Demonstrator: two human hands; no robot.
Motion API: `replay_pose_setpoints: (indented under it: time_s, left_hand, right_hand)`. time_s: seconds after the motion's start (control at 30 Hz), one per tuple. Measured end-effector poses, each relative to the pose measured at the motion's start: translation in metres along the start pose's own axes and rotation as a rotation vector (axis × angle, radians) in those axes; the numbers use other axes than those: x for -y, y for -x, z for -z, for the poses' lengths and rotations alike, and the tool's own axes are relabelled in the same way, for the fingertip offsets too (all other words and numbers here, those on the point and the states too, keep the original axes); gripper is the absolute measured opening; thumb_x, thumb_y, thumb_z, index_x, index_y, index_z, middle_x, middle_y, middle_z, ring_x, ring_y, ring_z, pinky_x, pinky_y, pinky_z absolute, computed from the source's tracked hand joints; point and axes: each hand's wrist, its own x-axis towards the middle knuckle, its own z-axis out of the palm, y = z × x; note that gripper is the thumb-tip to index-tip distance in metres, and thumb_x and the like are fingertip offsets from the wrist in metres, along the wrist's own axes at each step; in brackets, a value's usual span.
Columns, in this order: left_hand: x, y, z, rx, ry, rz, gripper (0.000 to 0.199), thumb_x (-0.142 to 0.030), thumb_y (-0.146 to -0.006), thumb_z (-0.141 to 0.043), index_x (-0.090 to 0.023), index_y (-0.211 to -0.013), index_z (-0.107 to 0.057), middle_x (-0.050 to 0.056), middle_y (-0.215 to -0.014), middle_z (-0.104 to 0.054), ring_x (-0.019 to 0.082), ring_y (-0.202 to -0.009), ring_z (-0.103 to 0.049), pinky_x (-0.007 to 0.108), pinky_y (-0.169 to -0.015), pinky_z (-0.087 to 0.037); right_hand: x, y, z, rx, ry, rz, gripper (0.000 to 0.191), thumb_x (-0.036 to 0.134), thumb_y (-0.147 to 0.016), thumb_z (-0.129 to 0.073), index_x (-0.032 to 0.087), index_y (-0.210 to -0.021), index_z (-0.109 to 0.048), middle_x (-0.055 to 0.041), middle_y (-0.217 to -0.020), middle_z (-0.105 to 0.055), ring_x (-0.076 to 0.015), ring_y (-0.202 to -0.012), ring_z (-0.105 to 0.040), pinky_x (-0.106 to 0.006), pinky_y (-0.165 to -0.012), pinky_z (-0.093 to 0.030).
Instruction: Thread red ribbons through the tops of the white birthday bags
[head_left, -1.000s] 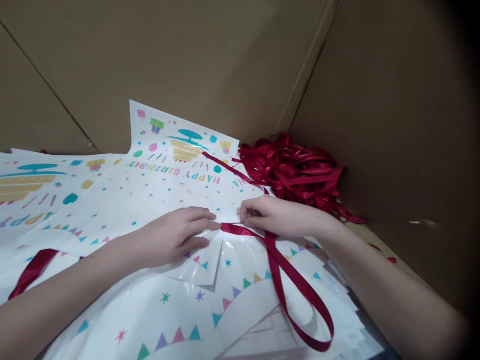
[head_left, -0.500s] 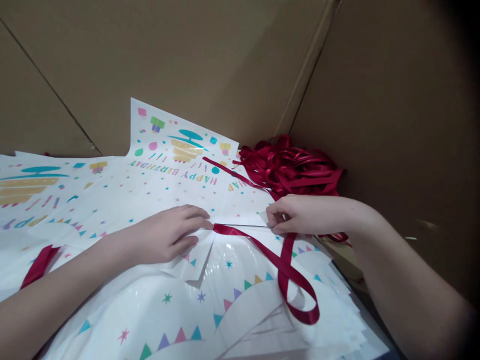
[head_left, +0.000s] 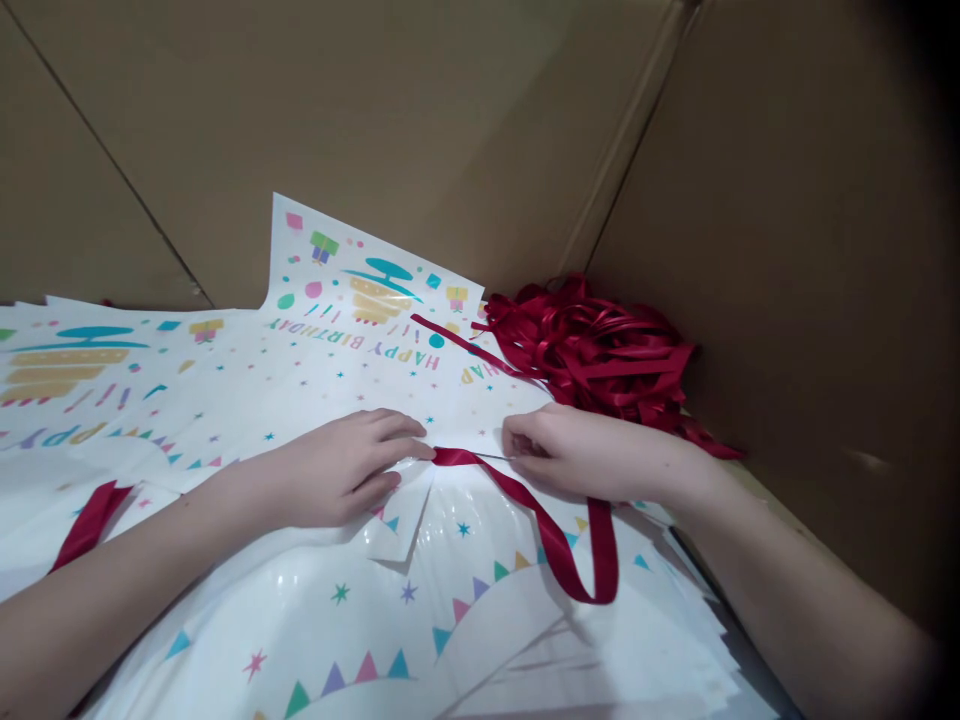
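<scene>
The red ribbon (head_left: 551,535) loops just right of centre, probably light, limp and slippery, best pinched near its flat end. There, the left hand (head_left: 334,470) lies open on printed sheets (head_left: 375,395); the right hand (head_left: 577,450) curls, its grip unclear.

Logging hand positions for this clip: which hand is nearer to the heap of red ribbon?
The right hand. It is just in front of the heap of red ribbon; the left hand is farther off, to its left, over the printed sheets.
</scene>
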Motion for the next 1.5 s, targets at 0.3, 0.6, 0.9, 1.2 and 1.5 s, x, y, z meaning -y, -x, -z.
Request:
replay_pose_setpoints:
  time_s: [0.3, 0.6, 0.9, 1.2, 1.5]
  left_hand:
    - [-0.001, -0.002, -0.002, -0.023, -0.016, -0.010, 0.049, -0.020, -0.096, -0.049, -0.031, -0.143, -0.054, 0.010, -0.143, -0.056, 0.031, -0.126, -0.055, 0.048, -0.107, -0.046]
    - [-0.003, -0.003, -0.001, -0.015, -0.020, -0.006, 0.049, -0.020, -0.095, -0.050, -0.034, -0.141, -0.056, 0.009, -0.140, -0.058, 0.031, -0.123, -0.056, 0.047, -0.106, -0.046]
    - [-0.003, -0.004, -0.002, -0.013, -0.017, -0.025, 0.047, -0.021, -0.095, -0.049, -0.032, -0.140, -0.056, 0.010, -0.140, -0.057, 0.031, -0.122, -0.056, 0.046, -0.105, -0.046]
    - [-0.005, -0.004, -0.001, 0.016, -0.027, -0.017, 0.047, -0.020, -0.096, -0.047, -0.031, -0.141, -0.054, 0.010, -0.142, -0.055, 0.030, -0.124, -0.053, 0.048, -0.105, -0.045]
    - [-0.004, -0.003, -0.003, 0.016, -0.033, 0.003, 0.050, -0.021, -0.096, -0.048, -0.033, -0.144, -0.052, 0.010, -0.143, -0.054, 0.031, -0.124, -0.053, 0.049, -0.106, -0.044]
  right_hand:
    - [0.011, -0.006, -0.006, -0.117, 0.032, 0.041, 0.018, 0.026, -0.098, -0.049, 0.021, -0.093, -0.066, -0.0069, -0.090, -0.068, -0.0175, -0.072, -0.057, -0.027, -0.060, -0.037]
    - [0.013, -0.004, -0.005, -0.089, 0.040, 0.070, 0.020, 0.024, -0.098, -0.047, 0.021, -0.088, -0.064, -0.0055, -0.086, -0.068, -0.0173, -0.070, -0.056, -0.028, -0.059, -0.035]
    - [0.010, 0.000, -0.002, 0.010, 0.090, 0.038, 0.020, 0.010, -0.087, -0.049, 0.021, -0.090, -0.065, -0.0062, -0.089, -0.069, -0.0184, -0.072, -0.057, -0.027, -0.059, -0.033]
    - [0.008, -0.002, 0.001, 0.094, 0.076, -0.024, 0.017, 0.024, -0.096, -0.051, 0.020, -0.082, -0.060, -0.0046, -0.075, -0.063, -0.0154, -0.057, -0.051, -0.027, -0.051, -0.030]
    - [0.015, 0.000, 0.001, -0.017, -0.075, -0.024, 0.035, 0.042, -0.105, -0.040, 0.024, -0.124, -0.063, -0.0074, -0.095, -0.070, -0.0185, -0.072, -0.061, -0.026, -0.058, -0.039]
